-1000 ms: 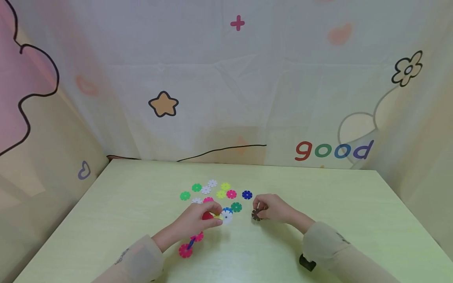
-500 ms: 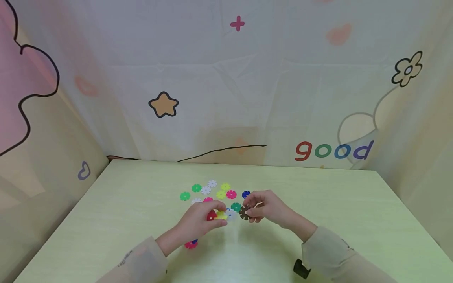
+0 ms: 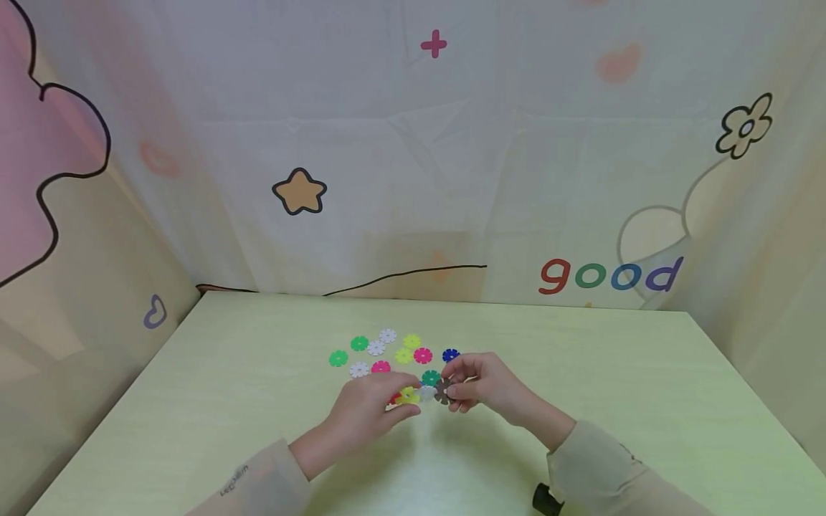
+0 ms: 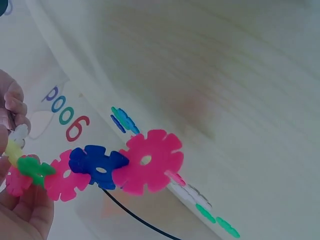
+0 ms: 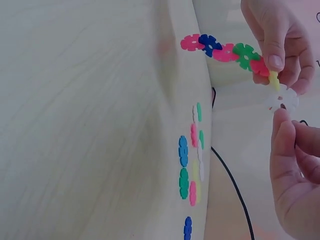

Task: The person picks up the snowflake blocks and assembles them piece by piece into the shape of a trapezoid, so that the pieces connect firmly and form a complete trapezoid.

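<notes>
My left hand [image 3: 364, 408] pinches a chain of slotted plastic discs just above the table. In the left wrist view the chain runs from a pink disc [image 4: 160, 162] through a blue disc [image 4: 97, 167], another pink disc [image 4: 65, 175] and a green disc [image 4: 34, 171] to a red-pink one. A yellow disc [image 3: 408, 395] and a white disc [image 3: 426, 393] end it near my right hand. My right hand [image 3: 493, 390] pinches a brown disc [image 3: 443, 392] right at the white disc's edge. In the head view, my left hand hides the chain's other end.
Several loose discs lie flat behind my hands, among them a light green disc [image 3: 338, 358], a pink disc [image 3: 422, 355], a dark green disc [image 3: 430, 377], a dark blue disc [image 3: 450, 355] and a light blue disc [image 5: 183, 151]. A printed curtain [image 3: 413, 179] stands behind the table [image 3: 613, 373].
My right hand has carried the brown disc leftward to the white disc. My left hand has shifted slightly right with the chain, whose pink and blue tail has gone out of sight in the head view.
</notes>
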Motion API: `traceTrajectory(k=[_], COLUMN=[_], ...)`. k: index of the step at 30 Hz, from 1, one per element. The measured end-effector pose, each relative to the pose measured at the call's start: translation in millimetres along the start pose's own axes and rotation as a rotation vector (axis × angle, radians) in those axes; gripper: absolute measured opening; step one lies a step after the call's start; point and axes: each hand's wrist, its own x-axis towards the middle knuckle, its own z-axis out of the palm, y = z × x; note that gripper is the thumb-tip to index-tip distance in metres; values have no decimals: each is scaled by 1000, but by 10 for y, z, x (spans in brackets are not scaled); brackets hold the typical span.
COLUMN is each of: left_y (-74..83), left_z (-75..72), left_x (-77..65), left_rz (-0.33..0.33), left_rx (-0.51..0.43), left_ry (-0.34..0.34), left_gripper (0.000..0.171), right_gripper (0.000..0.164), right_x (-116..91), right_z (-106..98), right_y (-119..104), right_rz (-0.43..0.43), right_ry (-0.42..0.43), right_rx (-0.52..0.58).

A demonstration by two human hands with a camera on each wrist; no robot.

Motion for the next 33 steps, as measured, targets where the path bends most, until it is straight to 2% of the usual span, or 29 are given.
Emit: traceTrajectory(k=[8,15,26,33], left_y=[-12,-20,-12,-12], left_z=[43,56,69,90], left_x=[-14,-23,-37,-59], left_rz=[143,241,314,325], left_rx=[25,42,43,53], left_ry=[124,187,264,265], left_gripper=[28,27,24,23], right_gripper=[28,28,21,17], right_x=[-26,-55,-104,-111], right_z=[41,63,108,139], right_y=[59,94,106,129], right_rz=[5,39,55,75], right_ry=[31,15,17,19], right_rx=[48,156,326,351])
